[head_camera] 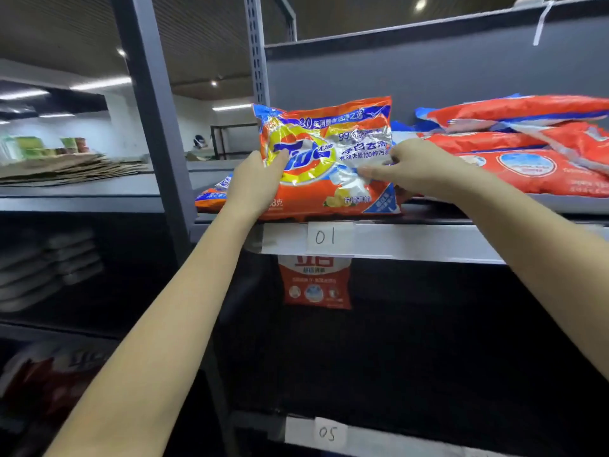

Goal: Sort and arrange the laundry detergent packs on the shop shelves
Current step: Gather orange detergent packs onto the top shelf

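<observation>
Bright ceiling strip lights (100, 83), dim lower shelves, wide-angle edge bending.

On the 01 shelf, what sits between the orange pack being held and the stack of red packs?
Only the right hand, reaching across to the orange pack; no other pack separates it from the red stack, per the head view.

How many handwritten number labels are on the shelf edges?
2: label 01 on the shelf edge under the orange pack, label 05 on the lower shelf edge. Others may lie out of view.
</observation>
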